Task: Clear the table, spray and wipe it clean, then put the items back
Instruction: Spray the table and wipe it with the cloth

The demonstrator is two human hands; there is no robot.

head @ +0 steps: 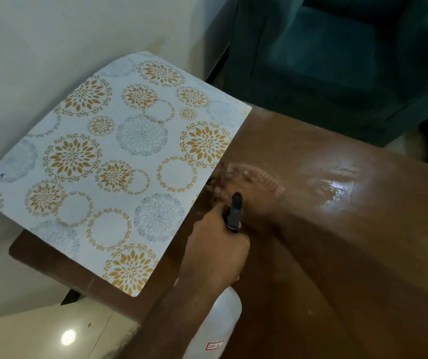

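Note:
A brown wooden table (350, 229) fills the right half of the view, with a wet glossy patch (337, 187) on it. A white placemat (119, 161) with gold and grey floral circles covers the table's left end and overhangs toward the wall. My left hand (215, 257) is shut on the neck of a white spray bottle (220, 322). Its black nozzle (234, 213) points across the table. My right hand (254, 180) is a faint motion blur beside the mat's right edge. I cannot make out its grip.
A white wall rises behind the mat on the left. A dark teal armchair (337, 60) stands past the table's far edge. Cream floor tile (39, 332) shows at the lower left, beyond the table's near corner.

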